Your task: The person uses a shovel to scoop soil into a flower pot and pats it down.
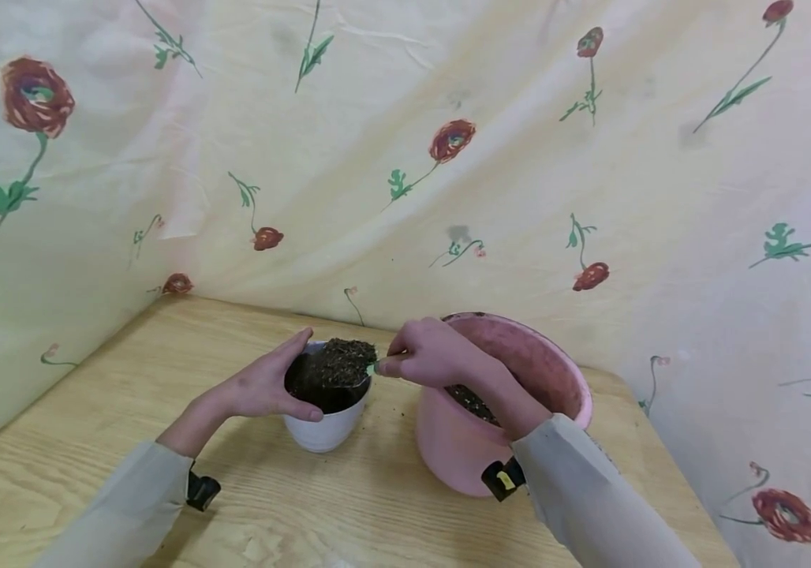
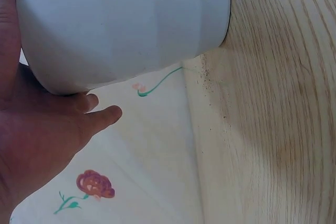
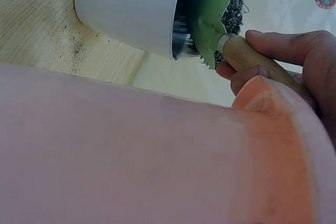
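In the head view my left hand (image 1: 270, 384) grips a white flower pot (image 1: 323, 430), thumb on the near rim and fingers round the far side. The left wrist view shows the pot's smooth outer wall (image 2: 126, 24) close to the palm. My right hand (image 1: 441, 351) holds a hand trowel by its wooden handle (image 3: 254, 61). The trowel's green metal blade (image 3: 207, 17) is over the pot's mouth, heaped with dark soil (image 1: 346, 363). Darker soil shows inside the pot, below the blade.
Right of the white pot stands a large pink tub (image 1: 458, 454) with soil inside, under my right forearm. Soil crumbs (image 3: 77, 51) lie on the wooden table (image 1: 263, 505). A flower-patterned cloth (image 1: 349, 158) hangs behind and along both sides.
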{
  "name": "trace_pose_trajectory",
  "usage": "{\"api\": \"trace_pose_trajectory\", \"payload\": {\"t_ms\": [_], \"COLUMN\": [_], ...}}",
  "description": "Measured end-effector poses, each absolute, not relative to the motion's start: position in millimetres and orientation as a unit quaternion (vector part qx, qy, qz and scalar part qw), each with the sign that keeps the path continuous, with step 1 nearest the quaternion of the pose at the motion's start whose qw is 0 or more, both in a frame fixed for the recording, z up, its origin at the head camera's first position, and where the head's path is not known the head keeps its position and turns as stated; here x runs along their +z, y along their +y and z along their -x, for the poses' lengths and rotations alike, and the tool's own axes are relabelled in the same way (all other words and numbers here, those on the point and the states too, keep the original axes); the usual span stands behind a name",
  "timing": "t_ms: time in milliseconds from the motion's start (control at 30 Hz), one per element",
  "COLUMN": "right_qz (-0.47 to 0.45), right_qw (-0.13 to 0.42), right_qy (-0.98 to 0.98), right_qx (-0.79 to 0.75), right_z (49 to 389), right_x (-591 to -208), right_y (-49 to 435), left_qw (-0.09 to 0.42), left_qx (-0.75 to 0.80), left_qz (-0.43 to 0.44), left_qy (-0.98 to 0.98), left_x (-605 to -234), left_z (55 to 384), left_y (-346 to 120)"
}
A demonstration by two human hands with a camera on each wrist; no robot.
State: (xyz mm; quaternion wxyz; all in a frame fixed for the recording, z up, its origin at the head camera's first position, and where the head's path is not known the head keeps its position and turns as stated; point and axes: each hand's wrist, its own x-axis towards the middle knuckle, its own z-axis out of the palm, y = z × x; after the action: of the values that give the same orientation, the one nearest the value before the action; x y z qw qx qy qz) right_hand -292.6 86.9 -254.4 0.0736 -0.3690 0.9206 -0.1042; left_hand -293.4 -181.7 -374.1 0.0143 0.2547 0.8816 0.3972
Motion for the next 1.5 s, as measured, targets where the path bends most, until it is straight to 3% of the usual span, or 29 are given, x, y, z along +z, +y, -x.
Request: {"api": "trace_pose_trajectory", "payload": {"t_ms": [600, 967, 1500], "right_qz": [0.347, 0.353, 0.335], "right_qw": [0.092, 0.132, 0.129], "right_qy": [0.931, 0.926, 0.933], "right_qx": [-0.067, -0.026, 0.016], "right_z": [293.8, 292.2, 283.6], "right_x": [-250.7, -239.1, -217.7], "right_y": [83.9, 80.9, 87.4], "left_qw": [0.022, 0.028, 0.027], "left_qx": [0.401, 0.403, 0.389], "left_qz": [-0.25, -0.247, -0.246], "left_qy": [0.881, 0.881, 0.887], "left_x": [-373.6, -373.0, -374.1], "left_z": [295.2, 296.0, 294.5], "left_y": [-177.7, -174.0, -177.8]}}
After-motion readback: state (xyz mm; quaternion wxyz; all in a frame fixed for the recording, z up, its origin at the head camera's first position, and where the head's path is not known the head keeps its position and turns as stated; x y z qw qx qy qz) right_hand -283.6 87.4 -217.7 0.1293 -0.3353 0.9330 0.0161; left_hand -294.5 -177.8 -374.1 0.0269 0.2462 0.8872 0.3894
